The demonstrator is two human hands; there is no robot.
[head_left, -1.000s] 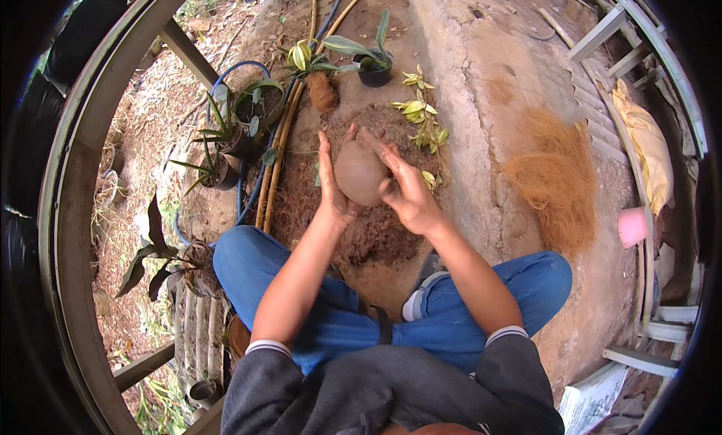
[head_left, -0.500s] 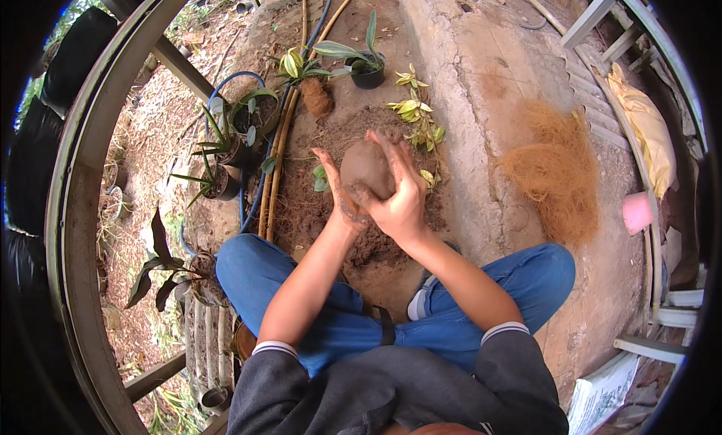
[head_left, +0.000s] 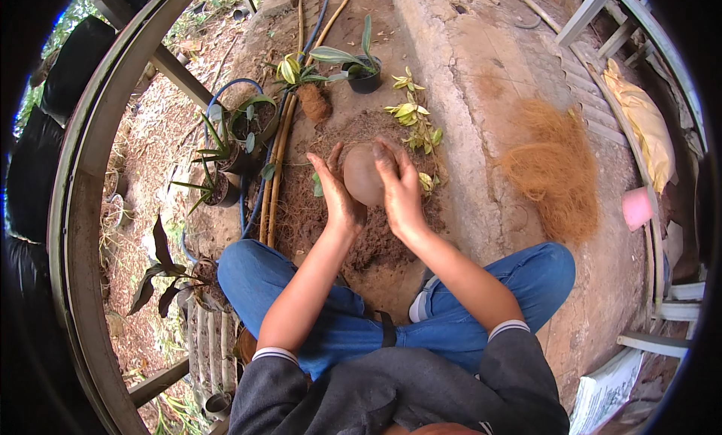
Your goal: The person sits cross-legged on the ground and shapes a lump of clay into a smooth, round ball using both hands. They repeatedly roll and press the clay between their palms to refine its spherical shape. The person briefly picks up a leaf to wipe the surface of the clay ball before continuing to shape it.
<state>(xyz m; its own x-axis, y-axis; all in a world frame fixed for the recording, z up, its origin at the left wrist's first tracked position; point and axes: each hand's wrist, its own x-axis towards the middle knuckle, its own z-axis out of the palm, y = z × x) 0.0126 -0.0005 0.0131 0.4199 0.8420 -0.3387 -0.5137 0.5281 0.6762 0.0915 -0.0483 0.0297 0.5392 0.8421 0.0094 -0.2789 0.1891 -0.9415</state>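
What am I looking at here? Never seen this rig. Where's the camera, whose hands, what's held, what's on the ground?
No machine: a person's bare left hand and right hand. The view is from the left of two fisheye cameras worn on the head, looking down, so straight edges bend toward the rim. Picture left is the person's left.

The person sits with knees spread, in blue jeans. The hands cup a rounded brown ball between them, above loose dark soil.

Beyond lie a fiber-wrapped root ball, a black pot holding a plant, and yellow-green leafy stems. Off to the right is a pile of orange-brown fiber.
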